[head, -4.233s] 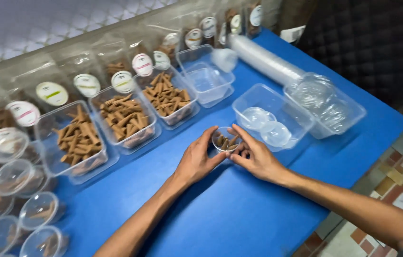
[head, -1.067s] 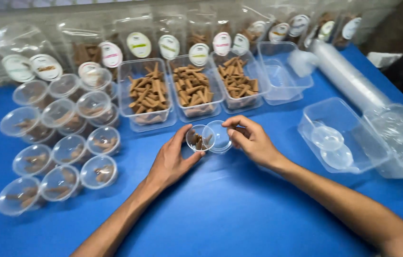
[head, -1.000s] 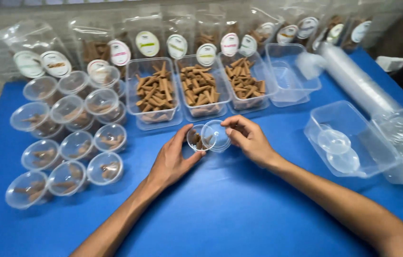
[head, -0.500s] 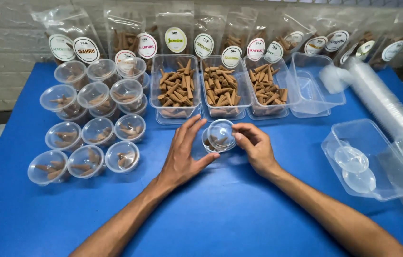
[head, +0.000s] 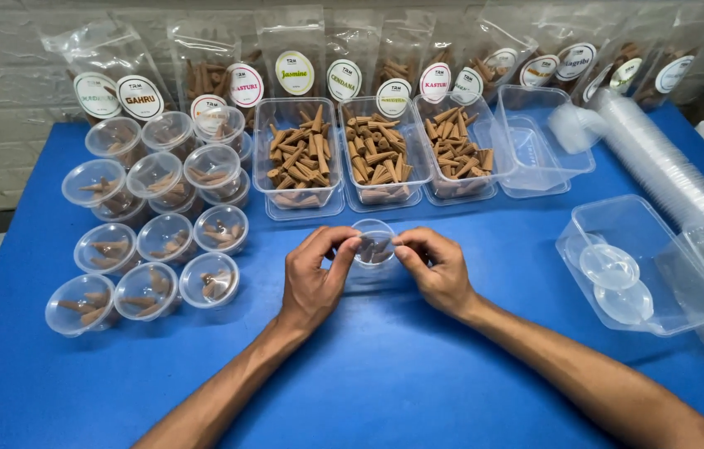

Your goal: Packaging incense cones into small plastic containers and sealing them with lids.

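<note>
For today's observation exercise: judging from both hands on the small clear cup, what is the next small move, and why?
Probably pressing the lid down all round: the left hand and right hand pinch the small clear cup of brown cones at its rim, lid apparently on top.

We have one head-worn view, looking steeply down and forward across the blue worktop [head: 418, 382] toward the back wall [head: 3, 75], close over our hands.

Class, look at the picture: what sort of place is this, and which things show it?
Probably a small hand-packing table for incense cones: open tubs of brown cones, rows of filled lidded cups, and labelled pouches along the wall.
</note>
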